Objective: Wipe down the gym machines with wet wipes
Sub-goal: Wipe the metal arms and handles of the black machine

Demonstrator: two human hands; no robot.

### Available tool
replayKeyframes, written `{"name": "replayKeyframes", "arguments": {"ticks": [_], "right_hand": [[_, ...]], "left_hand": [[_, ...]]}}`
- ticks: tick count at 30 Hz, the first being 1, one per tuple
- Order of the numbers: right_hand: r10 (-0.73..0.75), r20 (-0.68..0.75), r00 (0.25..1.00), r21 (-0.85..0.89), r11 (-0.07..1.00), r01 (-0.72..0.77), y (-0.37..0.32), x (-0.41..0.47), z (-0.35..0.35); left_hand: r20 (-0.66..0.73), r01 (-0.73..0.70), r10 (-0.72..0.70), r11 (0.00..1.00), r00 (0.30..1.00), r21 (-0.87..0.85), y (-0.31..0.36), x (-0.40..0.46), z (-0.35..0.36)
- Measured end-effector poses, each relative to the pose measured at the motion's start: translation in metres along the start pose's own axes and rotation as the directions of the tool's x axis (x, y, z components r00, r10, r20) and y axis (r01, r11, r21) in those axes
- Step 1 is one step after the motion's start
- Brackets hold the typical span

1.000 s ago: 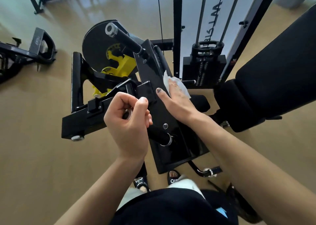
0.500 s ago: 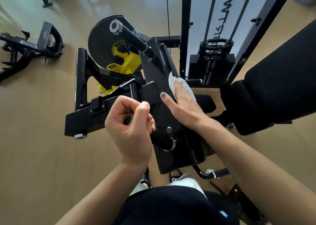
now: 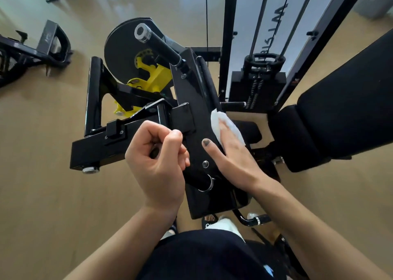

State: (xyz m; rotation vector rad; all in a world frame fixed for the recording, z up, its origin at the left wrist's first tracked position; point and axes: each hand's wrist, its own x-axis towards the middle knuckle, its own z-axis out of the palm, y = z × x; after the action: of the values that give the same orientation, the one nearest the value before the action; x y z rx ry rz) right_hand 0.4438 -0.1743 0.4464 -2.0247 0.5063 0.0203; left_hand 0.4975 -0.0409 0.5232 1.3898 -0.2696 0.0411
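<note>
Open floor (image 3: pixel 42 173) left of the machine arm (image 3: pixel 191 101); seat pad (image 3: pixel 340 109) and weight stack (image 3: pixel 257 88) crowding the right

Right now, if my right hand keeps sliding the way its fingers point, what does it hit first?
Probably the short black peg just past the wet wipe under your right hand; depth is unclear.

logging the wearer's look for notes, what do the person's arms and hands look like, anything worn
Both forearms are bare, with no sleeves, gloves, watch or rings in view. The right hand has dark polish on its thumbnail; the left hand shows a plain thumbnail. Lower down, a black garment covers the body.
</note>
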Motion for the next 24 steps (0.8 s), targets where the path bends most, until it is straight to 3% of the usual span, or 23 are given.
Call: {"name": "replayKeyframes", "arguments": {"ticks": [4,14,24], "right_hand": [[0.002,-0.009,1.000,0.009,1.000,-0.002,-0.002,0.011,0.001],[0.020,-0.066,0.998,-0.028,0.999,-0.022,-0.023,0.156,-0.015],[-0.025,-0.004,1.000,-0.006,1.000,0.025,0.001,0.068,-0.009]], "left_hand": [[0.003,-0.010,0.010,1.000,1.000,-0.013,0.000,0.000,0.000],[0.038,-0.021,0.020,1.000,0.999,0.013,0.001,0.001,0.000],[0.085,-0.020,0.019,1.000,0.996,0.012,0.002,0.003,-0.005]]}}
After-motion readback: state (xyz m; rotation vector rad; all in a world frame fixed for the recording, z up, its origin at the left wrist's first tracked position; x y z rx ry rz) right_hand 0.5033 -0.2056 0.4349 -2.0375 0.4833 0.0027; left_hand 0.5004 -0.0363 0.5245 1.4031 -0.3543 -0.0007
